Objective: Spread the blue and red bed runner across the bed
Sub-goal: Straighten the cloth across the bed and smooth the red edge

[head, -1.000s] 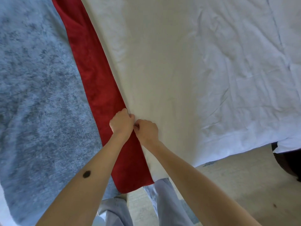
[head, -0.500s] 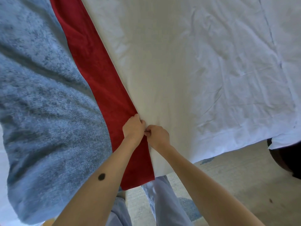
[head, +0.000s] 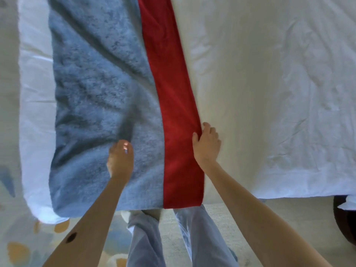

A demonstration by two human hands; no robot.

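Note:
The bed runner (head: pixel 107 89) lies lengthwise across the white bed (head: pixel 269 93). It has a wide fuzzy blue part on the left and a red band (head: pixel 173 112) along its right side. Its near end hangs over the bed's front edge. My left hand (head: pixel 120 160) rests on the blue part, fingers drawn together, with creases in the pile around it. My right hand (head: pixel 207 144) sits at the red band's right edge, thumb on the red cloth and fingers on the white sheet side.
My legs in light blue trousers (head: pixel 146 237) stand at the bed's front edge. A patterned rug (head: pixel 23 247) covers the floor at lower left. A dark round object (head: pixel 344 224) sits under the bed's edge at the far right.
Both hands were pinched together on the red band's right edge. They have since parted: the left moved onto the blue part, the right stayed on the red edge. The view swung left.

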